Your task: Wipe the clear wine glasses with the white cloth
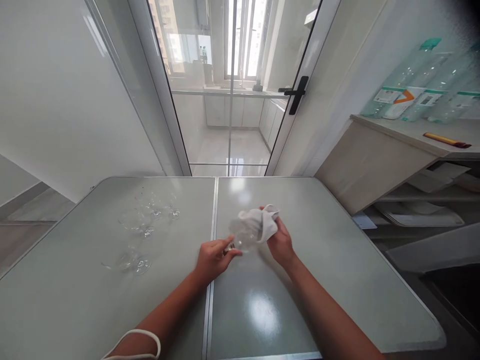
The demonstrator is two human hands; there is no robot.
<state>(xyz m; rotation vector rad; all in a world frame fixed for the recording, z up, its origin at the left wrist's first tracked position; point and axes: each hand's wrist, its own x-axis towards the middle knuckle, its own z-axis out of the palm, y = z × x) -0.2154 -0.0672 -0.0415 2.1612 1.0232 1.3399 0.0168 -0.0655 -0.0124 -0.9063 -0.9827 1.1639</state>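
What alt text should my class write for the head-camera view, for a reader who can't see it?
The left hand holds a clear glass and the right hand a white cloth against it, above a pale table. More stemmed glasses stand on the table's left side; beyond is a glass door.

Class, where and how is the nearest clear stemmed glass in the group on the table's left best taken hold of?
Probably pinch the glass by its stem, just above the round foot, coming low from the right. The foot seems flat on the table and shows to the right of the wider bowl, while the other glasses stand farther off.
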